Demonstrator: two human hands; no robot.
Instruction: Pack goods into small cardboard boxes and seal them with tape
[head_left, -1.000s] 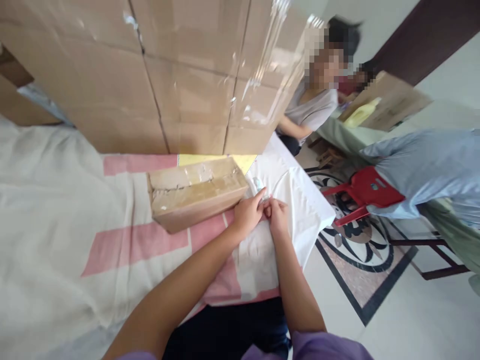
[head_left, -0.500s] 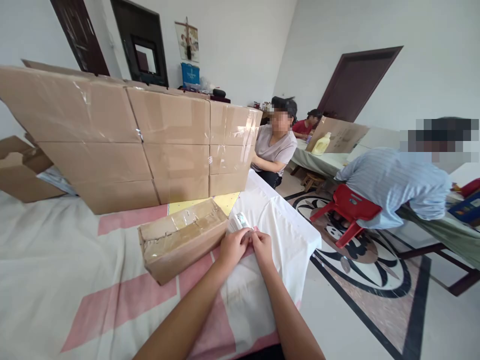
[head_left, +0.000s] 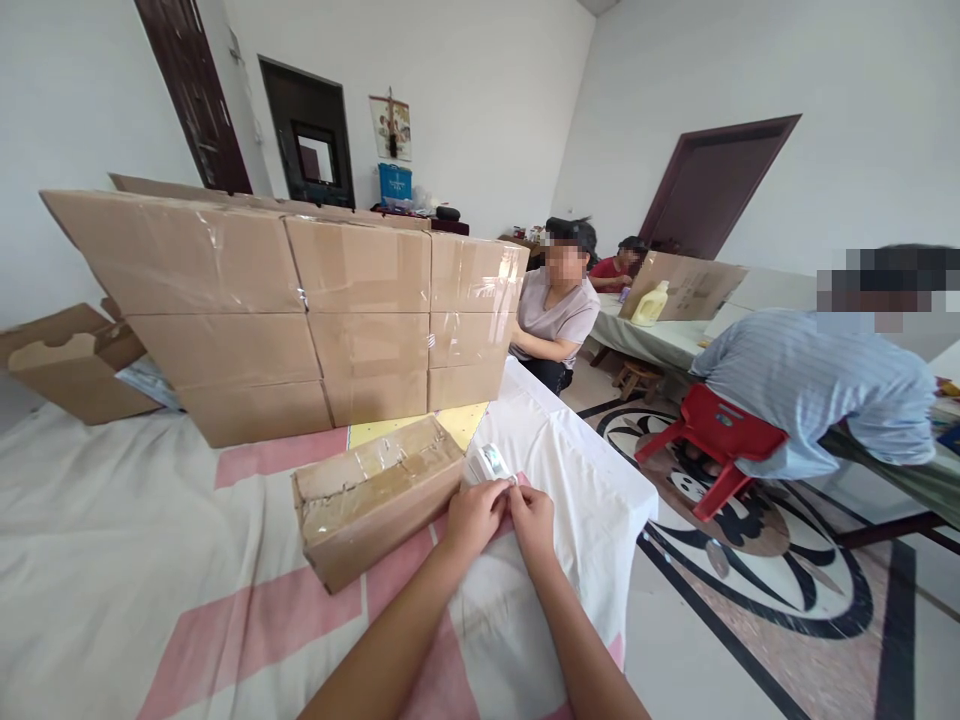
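My left hand [head_left: 478, 520] and my right hand [head_left: 532, 518] meet over the near edge of the cloth-covered table, thumbs and fingertips pinched close together. What lies between the fingertips is too small to make out, though a bit of white shows there. Just beyond the left fingers is a small white stack or packet [head_left: 491, 461] with a greenish printed patch on top; whether the fingers touch it I cannot tell. Left of my hands a long brown cardboard box [head_left: 379, 500], closed with clear tape, rests on the cloth.
Taped cardboard cartons [head_left: 367, 320] form a wall at the back, with an opened carton [head_left: 82, 365] to the left. A crouching person [head_left: 555, 325] is beyond the table. On the right another person sits on a red chair [head_left: 712, 440] over the patterned floor.
The view has shifted, so everything sits slightly lower and further right. My hands stay pinched together, and more of the white packet shows beyond them.
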